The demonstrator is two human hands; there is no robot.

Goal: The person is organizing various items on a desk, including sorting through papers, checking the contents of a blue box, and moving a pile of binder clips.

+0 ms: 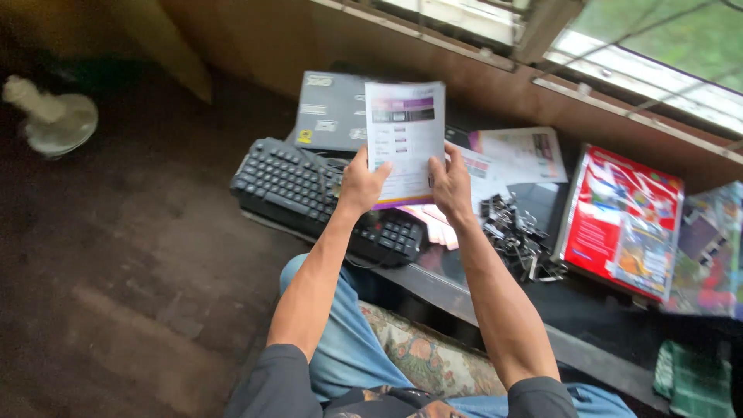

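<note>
Far left, a pale fan (50, 116) is seen on the dark floor (131, 271), blurred. Next, a black keyboard (309, 193) is laid at an angle on the low table's (464, 298) left end, w/ a grey box (329, 112) behind it.

A paper sheet (404, 139), white w/ purple bands, is held up above the keyboard, approx. upright & tilted a little. Its lower left edge is pinched by the left hand (360, 186), thumb on the front, fingers closed behind. Its lower right edge is gripped by the right hand (453, 186), fingers curled round the paper.

Right of the hands, more printed sheets (515, 155) are spread on the table. A heap of black binder clips (518, 236) is seen just beside the right forearm. Further right, a red magazine (619, 220) is laid flat, then another colourful one (712, 248) at the frame edge. A green cloth (693, 379) is seen bottom right.
</note>
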